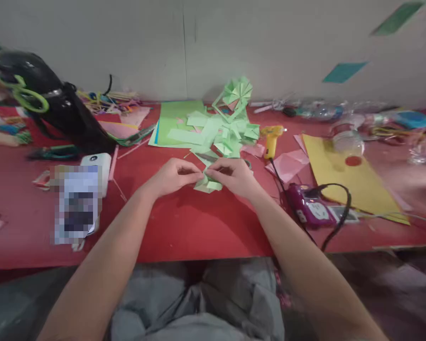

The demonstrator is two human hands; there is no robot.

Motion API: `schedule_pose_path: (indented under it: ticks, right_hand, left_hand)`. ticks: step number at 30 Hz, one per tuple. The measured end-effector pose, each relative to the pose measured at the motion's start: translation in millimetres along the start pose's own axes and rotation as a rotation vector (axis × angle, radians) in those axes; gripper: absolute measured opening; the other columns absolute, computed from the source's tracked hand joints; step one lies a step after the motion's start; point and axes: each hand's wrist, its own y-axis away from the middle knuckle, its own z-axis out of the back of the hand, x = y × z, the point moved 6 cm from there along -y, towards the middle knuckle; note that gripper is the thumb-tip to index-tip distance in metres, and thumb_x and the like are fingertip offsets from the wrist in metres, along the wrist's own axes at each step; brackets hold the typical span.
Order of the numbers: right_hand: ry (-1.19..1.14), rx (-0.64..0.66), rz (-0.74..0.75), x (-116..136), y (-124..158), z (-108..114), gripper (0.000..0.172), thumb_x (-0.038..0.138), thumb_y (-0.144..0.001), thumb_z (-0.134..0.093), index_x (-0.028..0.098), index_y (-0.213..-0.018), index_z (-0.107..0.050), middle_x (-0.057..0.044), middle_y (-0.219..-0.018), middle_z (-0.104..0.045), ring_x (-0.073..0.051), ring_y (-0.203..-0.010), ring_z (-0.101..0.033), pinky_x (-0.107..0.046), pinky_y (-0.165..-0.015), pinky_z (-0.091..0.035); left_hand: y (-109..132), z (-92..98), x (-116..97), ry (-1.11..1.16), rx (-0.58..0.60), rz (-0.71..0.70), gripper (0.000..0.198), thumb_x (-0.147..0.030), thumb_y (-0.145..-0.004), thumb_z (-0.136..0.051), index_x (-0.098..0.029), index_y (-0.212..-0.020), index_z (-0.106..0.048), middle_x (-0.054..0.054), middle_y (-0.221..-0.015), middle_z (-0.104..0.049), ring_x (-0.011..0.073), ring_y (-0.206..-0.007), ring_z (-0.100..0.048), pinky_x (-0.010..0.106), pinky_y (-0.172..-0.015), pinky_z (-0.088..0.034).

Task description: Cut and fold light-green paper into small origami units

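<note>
My left hand point(173, 176) and my right hand point(234, 176) meet at the middle of the red table point(184, 227), both pinching a small folded piece of light green paper point(208, 184) that rests on the table. The fingers of both hands are closed on it. Just behind lies a heap of folded light green paper pieces point(223, 132), and a green paper flower shape point(237, 94) stands at the back of the heap. Green sheets point(173, 121) lie flat to the left of the heap.
A yellow glue gun point(271, 139) lies right of the heap, its black cord running to a purple power strip point(308, 206). Pink paper point(287, 166), a yellow sheet point(344, 175) and a clear jar point(346, 142) are at right. A black bag point(53, 99) and white device point(97, 168) are at left.
</note>
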Motion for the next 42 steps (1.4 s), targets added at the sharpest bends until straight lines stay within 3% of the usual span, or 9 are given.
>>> schedule_pose_path:
  ticks: [16, 26, 36, 42]
  right_hand:
    - [-0.036, -0.043, -0.097, -2.9, 3.7, -0.4, 0.027, 0.042, -0.083, -0.068, 0.017, -0.074, -0.07, -0.002, -0.067, -0.064, -0.01, -0.057, -0.049, -0.026, -0.052, -0.038]
    - [-0.069, 0.095, -0.146, -6.2, 4.3, -5.0, 0.031, 0.047, -0.079, -0.073, 0.017, -0.076, -0.072, -0.002, -0.069, -0.065, -0.009, -0.056, -0.046, -0.026, -0.05, -0.035]
    - [-0.074, 0.086, -0.127, -6.2, 4.1, -1.8, 0.031, 0.047, -0.082, -0.07, 0.017, -0.075, -0.068, -0.002, -0.069, -0.062, -0.011, -0.061, -0.049, -0.027, -0.055, -0.038]
    - [-0.081, 0.076, -0.123, -6.3, 3.6, -0.5, 0.031, 0.048, -0.082, -0.07, 0.017, -0.075, -0.067, -0.001, -0.068, -0.061, -0.011, -0.06, -0.048, -0.027, -0.055, -0.038]
  left_hand:
    - [2.0, 2.6, 4.2, -0.046, -0.104, -0.016, 0.026, -0.042, -0.08, -0.071, -0.017, -0.079, -0.075, 0.004, -0.073, -0.071, 0.0141, -0.068, -0.063, 0.025, -0.064, -0.048]
    - [3.0, -2.9, 2.5, -0.06, -0.059, 0.02, 0.026, -0.043, -0.079, -0.072, -0.018, -0.079, -0.078, 0.004, -0.071, -0.072, 0.0148, -0.066, -0.063, 0.025, -0.06, -0.048]
    - [6.4, -2.5, 8.4, 0.012, 0.155, 0.073, 0.026, -0.042, -0.082, -0.071, -0.017, -0.081, -0.076, 0.005, -0.075, -0.075, 0.0165, -0.07, -0.069, 0.026, -0.069, -0.055]
    - [6.8, -2.1, 6.1, 0.012, 0.121, 0.069, 0.023, -0.04, -0.082, -0.071, -0.017, -0.081, -0.075, 0.004, -0.074, -0.074, 0.0159, -0.069, -0.07, 0.026, -0.068, -0.055]
